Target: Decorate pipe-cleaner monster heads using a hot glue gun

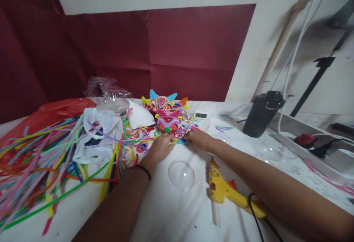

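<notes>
A colourful dragon-like figure point(163, 105) made of fuzzy pipe cleaners, with blue and orange horns, stands at the back of the white table. Just in front of it, my left hand point(162, 147) is closed with its fingers curled. Close by on the right, my right hand point(197, 139) is closed too, fingertips turned down. Short blue and yellow pipe cleaner pieces point(181, 141) show between the hands; whether either hand grips them is hidden. More coiled, coloured pieces point(142, 147) lie beside my left hand. A clear plastic dome point(181, 175) rests nearer me.
A yellow glue gun point(218, 185) with a black cord lies under my right forearm. Loose pipe cleaners point(35, 172) and a white bag point(92, 150) cover the left side. A black tumbler point(264, 115), a small digital clock point(201, 115) and a grey tray point(293, 127) stand to the right.
</notes>
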Tool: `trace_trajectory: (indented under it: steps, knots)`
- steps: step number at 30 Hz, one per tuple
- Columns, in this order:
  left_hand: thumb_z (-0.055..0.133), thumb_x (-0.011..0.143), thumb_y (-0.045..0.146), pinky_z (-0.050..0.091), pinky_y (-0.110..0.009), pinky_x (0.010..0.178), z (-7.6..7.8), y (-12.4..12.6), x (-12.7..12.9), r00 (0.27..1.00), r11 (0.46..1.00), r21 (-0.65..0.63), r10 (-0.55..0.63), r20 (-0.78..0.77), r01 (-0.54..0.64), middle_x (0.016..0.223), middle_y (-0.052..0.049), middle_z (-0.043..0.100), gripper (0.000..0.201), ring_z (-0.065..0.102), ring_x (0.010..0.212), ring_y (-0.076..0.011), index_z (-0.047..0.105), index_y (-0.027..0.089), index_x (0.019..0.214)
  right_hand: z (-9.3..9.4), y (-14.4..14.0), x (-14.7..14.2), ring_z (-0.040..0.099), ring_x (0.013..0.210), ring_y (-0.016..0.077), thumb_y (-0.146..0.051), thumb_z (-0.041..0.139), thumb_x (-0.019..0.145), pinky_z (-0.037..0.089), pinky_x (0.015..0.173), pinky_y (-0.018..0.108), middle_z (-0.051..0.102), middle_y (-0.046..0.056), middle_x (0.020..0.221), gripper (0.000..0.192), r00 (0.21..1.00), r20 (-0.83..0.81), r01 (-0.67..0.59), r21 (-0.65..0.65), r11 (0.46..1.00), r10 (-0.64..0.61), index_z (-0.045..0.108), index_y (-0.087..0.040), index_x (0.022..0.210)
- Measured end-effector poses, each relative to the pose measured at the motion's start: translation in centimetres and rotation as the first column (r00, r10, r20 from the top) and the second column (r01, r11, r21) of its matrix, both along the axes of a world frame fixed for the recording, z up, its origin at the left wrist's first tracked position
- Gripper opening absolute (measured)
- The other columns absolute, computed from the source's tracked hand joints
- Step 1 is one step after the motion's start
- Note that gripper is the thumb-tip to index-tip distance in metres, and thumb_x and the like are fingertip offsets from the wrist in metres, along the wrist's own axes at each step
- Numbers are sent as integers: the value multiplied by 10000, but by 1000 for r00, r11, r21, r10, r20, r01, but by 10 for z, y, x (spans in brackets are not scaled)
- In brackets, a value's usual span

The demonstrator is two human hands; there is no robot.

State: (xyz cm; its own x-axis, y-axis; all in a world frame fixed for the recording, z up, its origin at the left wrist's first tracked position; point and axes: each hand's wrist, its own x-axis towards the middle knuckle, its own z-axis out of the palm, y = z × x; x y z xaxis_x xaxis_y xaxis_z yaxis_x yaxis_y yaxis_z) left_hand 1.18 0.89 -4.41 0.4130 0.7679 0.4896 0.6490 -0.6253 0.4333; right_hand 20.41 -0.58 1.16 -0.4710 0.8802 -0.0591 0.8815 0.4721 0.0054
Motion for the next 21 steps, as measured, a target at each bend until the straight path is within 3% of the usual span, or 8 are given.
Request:
trace_trajectory:
  steps: [5, 8, 14, 21]
  knots:
    - [540, 718, 34, 457, -298, 751, -2, 2, 0, 1000, 1000, 22, 21, -13, -21, 806, -49, 656, 199, 606, 817, -210, 644, 204, 726, 6, 9, 12, 616, 914, 170, -298, 580, 918, 503, 850, 385, 645, 43, 953, 179, 973, -229, 3, -14, 1000, -6, 632, -127, 935]
    - [535, 720, 26, 455, -291, 738, -1, 1, 0, 999, 999, 30, 29, 19, -30, 777, -46, 658, 220, 609, 806, -208, 656, 209, 725, 12, 13, 21, 617, 745, 133, -289, 597, 903, 517, 737, 319, 634, 5, 777, 180, 895, -445, 5, -66, 998, -34, 630, -118, 856]
    - [550, 735, 49, 445, -287, 712, 10, -4, 4, 984, 997, 37, 54, 171, -61, 771, -43, 652, 185, 596, 751, -187, 662, 197, 732, 22, 11, 31, 544, 503, 96, -360, 638, 806, 419, 475, 209, 619, 6, 607, 248, 549, -813, -5, -235, 972, -193, 623, -120, 746]
    - [598, 766, 161, 472, -249, 618, 20, -4, 15, 896, 998, -30, 66, 438, -59, 732, -24, 663, 76, 600, 629, -144, 667, 188, 781, 33, 2, 30, 633, 598, 134, -268, 737, 719, 492, 503, 207, 669, 43, 664, 187, 207, -908, -69, -384, 921, -363, 608, -136, 749]
